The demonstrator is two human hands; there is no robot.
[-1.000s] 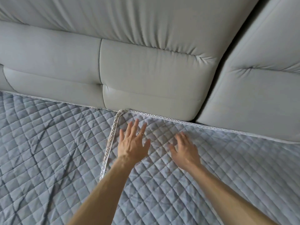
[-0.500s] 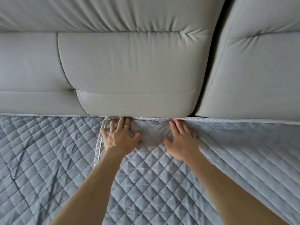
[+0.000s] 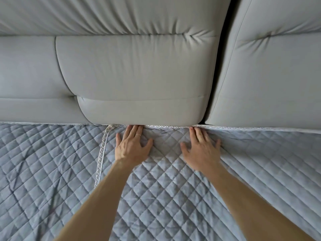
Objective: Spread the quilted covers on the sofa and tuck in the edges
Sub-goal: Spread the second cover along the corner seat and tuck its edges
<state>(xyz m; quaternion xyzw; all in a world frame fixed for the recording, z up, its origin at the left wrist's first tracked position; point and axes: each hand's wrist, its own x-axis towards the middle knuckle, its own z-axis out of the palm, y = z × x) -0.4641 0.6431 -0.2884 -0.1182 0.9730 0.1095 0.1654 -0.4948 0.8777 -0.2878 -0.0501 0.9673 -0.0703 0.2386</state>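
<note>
Back cushion sits tight on the quilted cover, blocking fingers.

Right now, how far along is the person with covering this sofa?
Done: two quilted covers lie spread over the seat, overlapping at a lace-trimmed edge. In hand: the left hand and right hand press flat, fingertips pushing the cover's back edge under the back cushion. Left: the white trim to the right shows along the cushion line, so that stretch seems untucked; wrinkles at the left need smoothing.
</note>
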